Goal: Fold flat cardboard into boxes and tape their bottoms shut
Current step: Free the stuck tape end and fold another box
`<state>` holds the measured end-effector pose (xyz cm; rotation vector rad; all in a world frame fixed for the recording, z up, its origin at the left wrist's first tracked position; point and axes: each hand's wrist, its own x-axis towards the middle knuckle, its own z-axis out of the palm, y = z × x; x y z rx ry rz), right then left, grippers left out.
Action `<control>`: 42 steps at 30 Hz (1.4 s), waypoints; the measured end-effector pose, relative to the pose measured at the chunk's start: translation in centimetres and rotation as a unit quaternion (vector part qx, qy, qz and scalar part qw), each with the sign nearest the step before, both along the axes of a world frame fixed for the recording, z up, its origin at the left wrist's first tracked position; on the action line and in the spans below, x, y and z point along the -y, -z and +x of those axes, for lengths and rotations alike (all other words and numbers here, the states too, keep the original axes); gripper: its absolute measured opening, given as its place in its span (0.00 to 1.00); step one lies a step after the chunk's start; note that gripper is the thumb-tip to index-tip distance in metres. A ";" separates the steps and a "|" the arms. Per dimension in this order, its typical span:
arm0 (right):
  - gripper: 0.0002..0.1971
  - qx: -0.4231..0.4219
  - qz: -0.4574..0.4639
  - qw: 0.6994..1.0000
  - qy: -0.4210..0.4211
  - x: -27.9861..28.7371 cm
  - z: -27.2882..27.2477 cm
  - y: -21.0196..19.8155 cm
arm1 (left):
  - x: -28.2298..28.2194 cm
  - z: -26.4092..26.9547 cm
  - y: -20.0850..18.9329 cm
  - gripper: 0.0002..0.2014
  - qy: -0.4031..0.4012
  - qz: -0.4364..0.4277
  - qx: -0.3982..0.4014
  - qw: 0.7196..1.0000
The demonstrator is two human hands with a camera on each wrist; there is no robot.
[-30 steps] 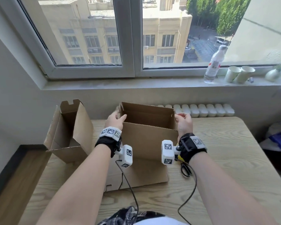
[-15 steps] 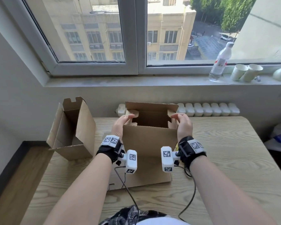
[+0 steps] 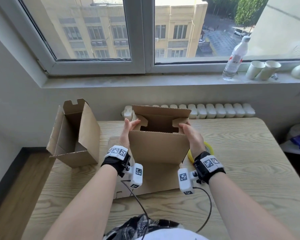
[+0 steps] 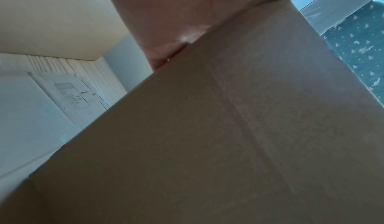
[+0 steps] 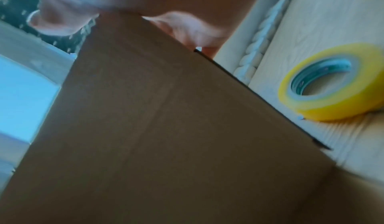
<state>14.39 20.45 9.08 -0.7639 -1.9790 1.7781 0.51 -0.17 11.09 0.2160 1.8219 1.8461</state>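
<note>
Two hands fold the side flaps of an upright cardboard box on the worktop.

At far left a finished box (image 3: 73,134) lies tipped on the worktop (image 3: 241,170), its open end up; next the left hand (image 3: 126,134) stands palm against the left side of the cardboard box (image 3: 158,148), forearm reaching forward, fingers (image 3: 132,123) straight and pressing the left flap inward; the box stands at the worktop's middle on a flat cardboard sheet (image 3: 156,181), near and far flaps upright; the right hand (image 3: 191,137) mirrors it on the right side, fingers (image 3: 183,126) straight on the right flap; a yellow tape roll (image 5: 332,83) lies just beside the box's right.
</note>
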 end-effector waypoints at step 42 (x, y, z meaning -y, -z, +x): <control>0.47 0.231 0.545 0.805 -0.039 0.6 -4.2 -2.3 | -1.8 0.7 2.2 0.39 0.133 -0.558 -0.433 0.695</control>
